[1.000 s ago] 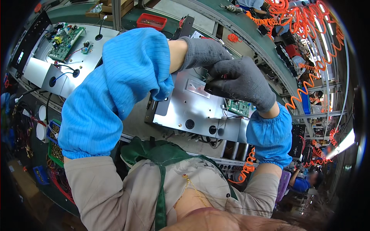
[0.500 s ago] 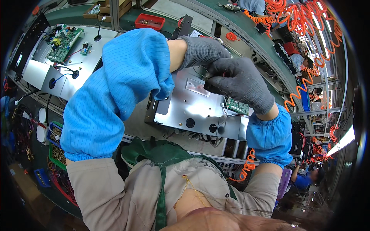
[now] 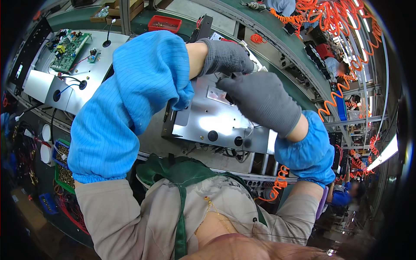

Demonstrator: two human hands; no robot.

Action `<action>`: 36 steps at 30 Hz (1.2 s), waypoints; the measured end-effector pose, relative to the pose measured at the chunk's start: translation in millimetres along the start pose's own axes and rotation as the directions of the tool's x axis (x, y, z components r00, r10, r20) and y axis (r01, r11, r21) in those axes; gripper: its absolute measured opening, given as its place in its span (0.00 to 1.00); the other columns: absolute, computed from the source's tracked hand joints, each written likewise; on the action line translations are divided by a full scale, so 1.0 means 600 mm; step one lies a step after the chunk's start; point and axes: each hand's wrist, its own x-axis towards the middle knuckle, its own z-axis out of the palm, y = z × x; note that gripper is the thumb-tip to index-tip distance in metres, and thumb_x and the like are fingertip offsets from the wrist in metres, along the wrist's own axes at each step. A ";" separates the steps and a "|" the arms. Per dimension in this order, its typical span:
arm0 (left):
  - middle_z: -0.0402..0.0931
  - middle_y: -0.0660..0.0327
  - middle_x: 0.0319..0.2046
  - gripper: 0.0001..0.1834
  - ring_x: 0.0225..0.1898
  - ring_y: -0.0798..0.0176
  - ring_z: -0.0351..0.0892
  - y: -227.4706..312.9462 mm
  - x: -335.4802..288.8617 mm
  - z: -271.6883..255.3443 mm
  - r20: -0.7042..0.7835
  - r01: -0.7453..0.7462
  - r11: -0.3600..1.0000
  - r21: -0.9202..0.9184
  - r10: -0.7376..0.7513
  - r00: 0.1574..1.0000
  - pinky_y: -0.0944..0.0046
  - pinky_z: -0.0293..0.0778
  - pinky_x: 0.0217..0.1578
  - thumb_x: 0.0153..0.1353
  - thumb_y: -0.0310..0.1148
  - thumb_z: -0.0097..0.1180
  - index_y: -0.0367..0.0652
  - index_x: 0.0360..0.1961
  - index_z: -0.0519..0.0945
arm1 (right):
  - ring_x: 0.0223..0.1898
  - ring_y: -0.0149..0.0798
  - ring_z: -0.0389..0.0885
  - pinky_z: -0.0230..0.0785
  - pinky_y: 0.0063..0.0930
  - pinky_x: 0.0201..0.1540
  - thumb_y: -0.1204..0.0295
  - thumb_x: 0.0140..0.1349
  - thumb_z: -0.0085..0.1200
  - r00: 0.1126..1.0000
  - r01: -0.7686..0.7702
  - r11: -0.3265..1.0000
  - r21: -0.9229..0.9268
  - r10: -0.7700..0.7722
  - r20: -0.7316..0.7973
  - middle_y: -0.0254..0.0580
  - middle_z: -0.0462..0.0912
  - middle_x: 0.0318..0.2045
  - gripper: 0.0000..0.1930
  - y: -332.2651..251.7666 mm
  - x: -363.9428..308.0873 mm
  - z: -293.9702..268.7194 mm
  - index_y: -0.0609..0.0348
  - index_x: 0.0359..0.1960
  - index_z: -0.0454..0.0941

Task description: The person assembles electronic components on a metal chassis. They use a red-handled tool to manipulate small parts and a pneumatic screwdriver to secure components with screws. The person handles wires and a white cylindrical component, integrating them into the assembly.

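The right hand (image 3: 260, 99) has slid leftward since before, now covering the small black part; its fingers curl over the chassis (image 3: 212, 121); grip hidden; left hand (image 3: 225, 56) bent, fingertips beside them.

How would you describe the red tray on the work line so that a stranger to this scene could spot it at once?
Start at the long green conveyor belt curving across the top of the view. Follow it left, past the person's raised blue left sleeve, to the red tray at the belt's near edge. It is the only shallow, bright red rectangular bin there; the cardboard boxes beside it are brown.
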 end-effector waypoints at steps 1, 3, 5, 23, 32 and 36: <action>0.81 0.55 0.35 0.16 0.36 0.59 0.80 0.004 0.003 0.002 -0.022 0.041 0.999 0.025 -0.040 0.999 0.61 0.75 0.37 0.59 0.39 0.53 0.41 0.44 0.79 | 0.22 0.44 0.80 0.71 0.37 0.25 0.73 0.54 0.52 1.000 -0.001 0.995 -0.102 0.004 0.025 0.39 0.78 0.21 0.19 -0.011 -0.006 -0.003 0.46 0.50 0.74; 0.80 0.56 0.33 0.21 0.33 0.62 0.76 0.004 0.003 0.006 -0.063 -0.011 0.999 0.037 0.013 0.998 0.63 0.71 0.35 0.55 0.47 0.55 0.40 0.41 0.80 | 0.21 0.42 0.79 0.71 0.35 0.24 0.74 0.54 0.50 0.999 0.044 0.994 -0.103 -0.042 0.026 0.37 0.78 0.22 0.22 -0.017 -0.022 -0.004 0.43 0.53 0.71; 0.79 0.57 0.31 0.25 0.29 0.64 0.74 -0.011 0.003 0.020 -0.081 -0.141 0.913 -0.383 0.119 0.990 0.63 0.69 0.33 0.52 0.51 0.57 0.39 0.39 0.81 | 0.21 0.39 0.79 0.70 0.33 0.22 0.74 0.54 0.50 0.999 0.037 0.992 -0.120 -0.035 0.018 0.36 0.79 0.24 0.22 -0.018 -0.047 -0.002 0.43 0.53 0.71; 0.67 0.72 0.21 0.20 0.22 0.77 0.59 -0.025 -0.037 0.016 -0.270 0.048 0.978 -0.203 -0.104 0.957 0.72 0.52 0.22 0.61 0.47 0.53 0.38 0.38 0.80 | 0.39 0.44 0.79 0.72 0.36 0.44 0.64 0.55 0.52 -0.024 -0.456 -0.827 0.330 0.382 0.924 0.46 0.81 0.36 0.18 -0.289 -0.616 0.713 0.54 0.47 0.76; 0.73 0.71 0.25 0.20 0.25 0.78 0.64 -0.024 -0.041 -0.007 -0.169 0.212 0.914 -0.347 -0.283 0.944 0.74 0.55 0.25 0.59 0.46 0.55 0.37 0.39 0.80 | 0.25 0.35 0.81 0.73 0.32 0.29 0.66 0.49 0.63 -0.394 -0.628 -0.684 0.371 0.691 0.606 0.42 0.82 0.25 0.11 -0.299 -0.786 0.934 0.57 0.29 0.77; 0.73 0.70 0.25 0.20 0.25 0.78 0.64 0.010 -0.034 0.008 -0.141 0.238 0.854 -0.463 -0.336 0.931 0.73 0.58 0.25 0.57 0.46 0.57 0.38 0.38 0.81 | 0.25 0.38 0.82 0.73 0.32 0.30 0.63 0.49 0.63 -0.383 -0.671 -0.622 0.403 0.757 0.530 0.45 0.82 0.24 0.13 -0.281 -0.760 0.851 0.58 0.28 0.75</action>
